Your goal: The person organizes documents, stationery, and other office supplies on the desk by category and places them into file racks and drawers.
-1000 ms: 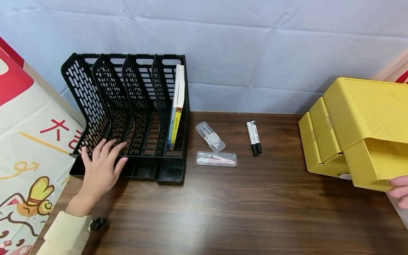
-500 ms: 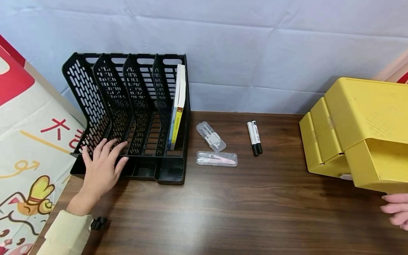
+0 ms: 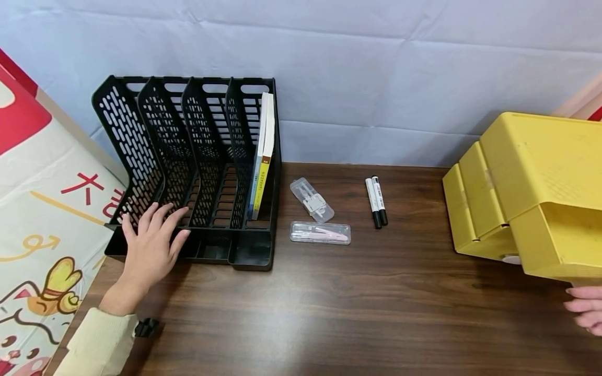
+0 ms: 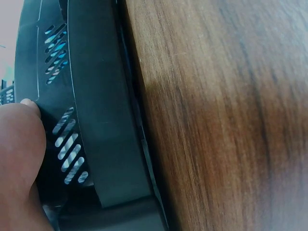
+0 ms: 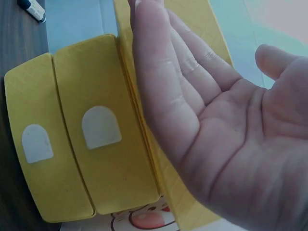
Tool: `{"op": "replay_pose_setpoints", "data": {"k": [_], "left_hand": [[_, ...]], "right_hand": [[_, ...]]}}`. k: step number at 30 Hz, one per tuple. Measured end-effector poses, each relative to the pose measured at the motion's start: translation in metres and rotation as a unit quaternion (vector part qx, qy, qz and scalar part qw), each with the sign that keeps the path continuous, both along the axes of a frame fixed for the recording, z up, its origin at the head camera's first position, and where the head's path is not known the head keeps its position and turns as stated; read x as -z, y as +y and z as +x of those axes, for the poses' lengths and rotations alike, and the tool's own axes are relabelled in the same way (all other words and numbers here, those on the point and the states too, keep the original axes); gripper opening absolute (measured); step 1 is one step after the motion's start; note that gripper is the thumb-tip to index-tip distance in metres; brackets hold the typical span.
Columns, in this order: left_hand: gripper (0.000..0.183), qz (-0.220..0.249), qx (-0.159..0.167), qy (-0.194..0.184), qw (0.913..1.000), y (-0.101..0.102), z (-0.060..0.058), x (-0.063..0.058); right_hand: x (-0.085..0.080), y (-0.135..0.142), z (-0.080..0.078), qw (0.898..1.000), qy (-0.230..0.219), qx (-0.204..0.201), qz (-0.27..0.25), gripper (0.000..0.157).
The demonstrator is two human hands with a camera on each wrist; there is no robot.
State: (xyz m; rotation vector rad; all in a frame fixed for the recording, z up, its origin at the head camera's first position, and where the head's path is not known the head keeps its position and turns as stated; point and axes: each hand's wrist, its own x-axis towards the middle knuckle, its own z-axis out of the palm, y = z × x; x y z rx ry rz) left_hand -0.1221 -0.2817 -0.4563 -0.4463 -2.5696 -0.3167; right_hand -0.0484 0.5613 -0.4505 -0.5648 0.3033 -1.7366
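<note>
My left hand rests on the front ledge of a black desktop file rack, fingers spread and relaxed. In the left wrist view, part of this hand lies against the rack's slotted plastic. At the right edge, my right hand is partly cut off, just below the front of a yellow drawer unit whose top drawer stands pulled out. Seen from the right wrist, that hand shows its palm with fingers extended and holds nothing. Two lower drawers with white tabs are closed.
Two thin books lean in the rack's rightmost slot. On the wooden table lie a clear plastic case, a flat clear case with a pink compass-like tool, and two white-and-black markers. A white cloth hangs behind.
My right hand has come away from the pulled-out top drawer, down toward the table's front. My left hand has stayed on the rack.
</note>
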Motion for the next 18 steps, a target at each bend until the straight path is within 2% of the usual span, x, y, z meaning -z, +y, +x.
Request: {"op": "replay_pose_setpoints", "data": {"k": [4, 7, 11, 12, 14, 18], "left_hand": [[0.059, 0.001, 0.000, 0.002, 1.0000, 0.000, 0.000, 0.000], [0.059, 0.001, 0.001, 0.002, 1.0000, 0.000, 0.000, 0.000], [0.058, 0.000, 0.000, -0.001, 1.0000, 0.000, 0.000, 0.000], [0.058, 0.000, 0.000, -0.002, 1.0000, 0.000, 0.000, 0.000], [0.059, 0.000, 0.000, -0.004, 1.0000, 0.000, 0.000, 0.000], [0.058, 0.000, -0.001, -0.007, 1.0000, 0.000, 0.001, 0.000]], "right_hand": [[0.017, 0.023, -0.006, 0.999, 0.013, -0.028, 0.009, 0.064], [0.030, 0.035, -0.007, 0.999, 0.024, -0.037, -0.004, 0.062], [0.054, 0.064, -0.004, 1.000, 0.018, -0.022, 0.003, 0.064], [0.055, 0.064, -0.003, 1.000, 0.012, -0.017, 0.009, 0.063], [0.049, 0.058, 0.001, 0.999, 0.008, -0.004, 0.036, 0.058], [0.021, 0.024, 0.005, 0.998, 0.006, 0.017, 0.066, 0.051]]}}
